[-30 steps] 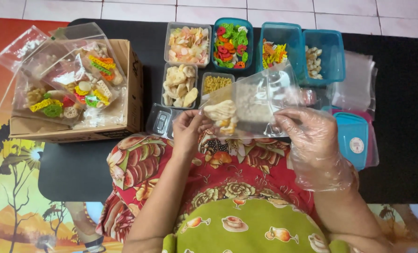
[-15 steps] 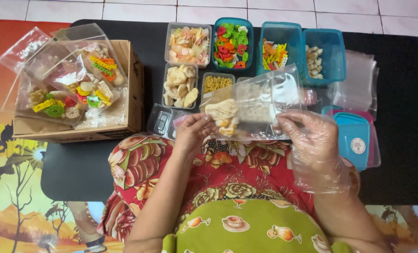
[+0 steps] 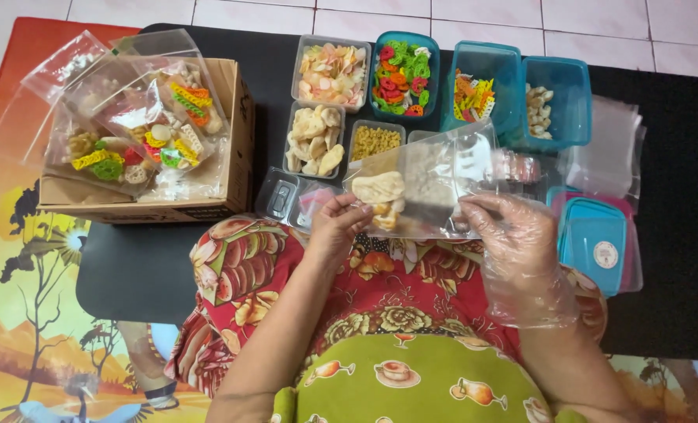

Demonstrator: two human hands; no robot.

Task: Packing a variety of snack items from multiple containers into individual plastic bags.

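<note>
In the head view, the bare left hand (image 3: 335,227) and the gloved right hand (image 3: 513,235) both pinch a clear plastic bag (image 3: 427,184) with pale crackers (image 3: 380,192) inside, above the lap, near the snack containers (image 3: 400,78).

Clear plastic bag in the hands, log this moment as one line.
left hand: pinches clear bag | right hand: gloved, grips bag's other end | bag: pale crackers inside | beyond: snack tubs
</note>
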